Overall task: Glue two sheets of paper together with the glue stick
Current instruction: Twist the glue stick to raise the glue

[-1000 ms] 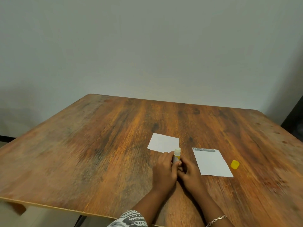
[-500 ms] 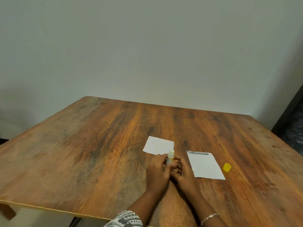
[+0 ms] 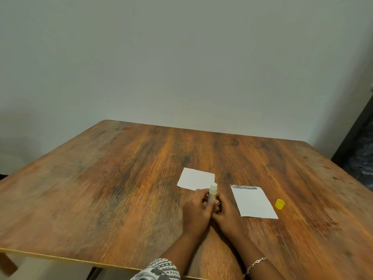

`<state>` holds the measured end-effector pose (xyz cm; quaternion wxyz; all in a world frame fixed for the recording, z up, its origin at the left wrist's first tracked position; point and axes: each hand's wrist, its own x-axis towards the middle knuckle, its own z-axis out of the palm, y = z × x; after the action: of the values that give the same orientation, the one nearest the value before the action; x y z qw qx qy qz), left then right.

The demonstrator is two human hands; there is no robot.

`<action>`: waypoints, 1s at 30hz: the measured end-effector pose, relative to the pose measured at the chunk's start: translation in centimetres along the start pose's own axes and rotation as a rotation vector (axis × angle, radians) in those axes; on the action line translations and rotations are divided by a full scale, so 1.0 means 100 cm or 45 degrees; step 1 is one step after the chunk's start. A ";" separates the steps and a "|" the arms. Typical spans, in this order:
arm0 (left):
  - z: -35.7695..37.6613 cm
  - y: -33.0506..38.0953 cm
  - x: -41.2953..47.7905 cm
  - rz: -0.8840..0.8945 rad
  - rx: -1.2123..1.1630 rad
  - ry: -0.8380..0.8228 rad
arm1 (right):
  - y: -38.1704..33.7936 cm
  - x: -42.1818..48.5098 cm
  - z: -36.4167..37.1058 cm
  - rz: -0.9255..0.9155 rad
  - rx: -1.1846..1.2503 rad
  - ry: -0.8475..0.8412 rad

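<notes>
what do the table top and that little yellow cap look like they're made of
Table top: wood or wood-look laminate, matte, with streaky brown grain; the pale front edge hints at board. Yellow cap: probably plastic, smooth, evenly coloured and moulded-looking.

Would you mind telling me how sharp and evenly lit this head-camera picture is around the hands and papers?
Head view: soft overall, with slight motion blur on the left hand and right hand gripping the glue stick; dim, even light, no glare on either paper; the table's edges bow from wide-angle distortion.
</notes>
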<state>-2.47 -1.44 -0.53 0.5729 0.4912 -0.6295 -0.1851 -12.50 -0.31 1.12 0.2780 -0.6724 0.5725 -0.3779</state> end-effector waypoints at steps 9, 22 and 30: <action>0.000 -0.001 0.000 0.004 -0.013 -0.009 | 0.005 0.001 0.001 0.002 0.055 0.020; 0.000 -0.001 -0.001 -0.020 0.006 0.001 | 0.002 -0.001 0.002 -0.012 0.008 0.083; 0.002 -0.001 -0.002 -0.010 0.003 -0.021 | 0.004 -0.001 0.005 0.044 0.015 0.091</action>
<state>-2.63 -1.36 -0.75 0.5665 0.4928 -0.6325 -0.1904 -12.36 -0.37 0.48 0.2677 -0.6468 0.5914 -0.4002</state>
